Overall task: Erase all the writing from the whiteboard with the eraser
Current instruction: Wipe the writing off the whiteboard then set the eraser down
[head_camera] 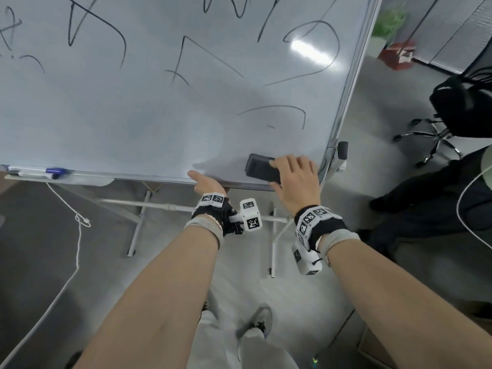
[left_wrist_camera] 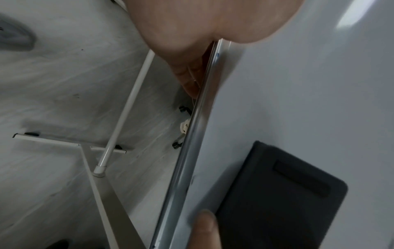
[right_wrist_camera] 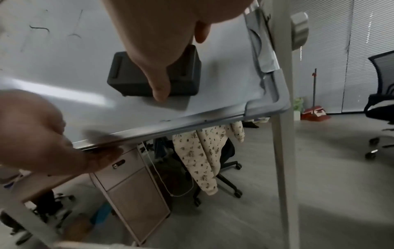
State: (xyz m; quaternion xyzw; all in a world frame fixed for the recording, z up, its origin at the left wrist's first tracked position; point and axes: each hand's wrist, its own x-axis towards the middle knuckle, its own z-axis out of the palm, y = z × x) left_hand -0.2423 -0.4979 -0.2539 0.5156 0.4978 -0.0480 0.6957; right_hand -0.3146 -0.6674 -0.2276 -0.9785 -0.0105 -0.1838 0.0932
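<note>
**Eraser low in the corner, writing all above and to the left**

The dark grey rectangular block eraser [head_camera: 262,168] sits flat against the pale glossy whiteboard [head_camera: 149,123], near its lower right corner in the head view. The right hand [head_camera: 295,179] clasps it from the right end — fingers over the top edge, thumb curled under the lower edge, as the right wrist view shows. Its long axis runs roughly along the board's bottom rail, tilted a little down to the right.

The left hand [head_camera: 206,183] grips the metal bottom rail just left of the eraser, thumb on the board face and fingers tucked behind — probably steadying the board.

The black marker strokes [head_camera: 271,119] nearest the eraser lie just above it; the rest spread across the upper half of the frame, toward the upper left. So the coming stroke likely calls for an upward, then leftward sweep, and the right hand is the one placed to make it.
</note>
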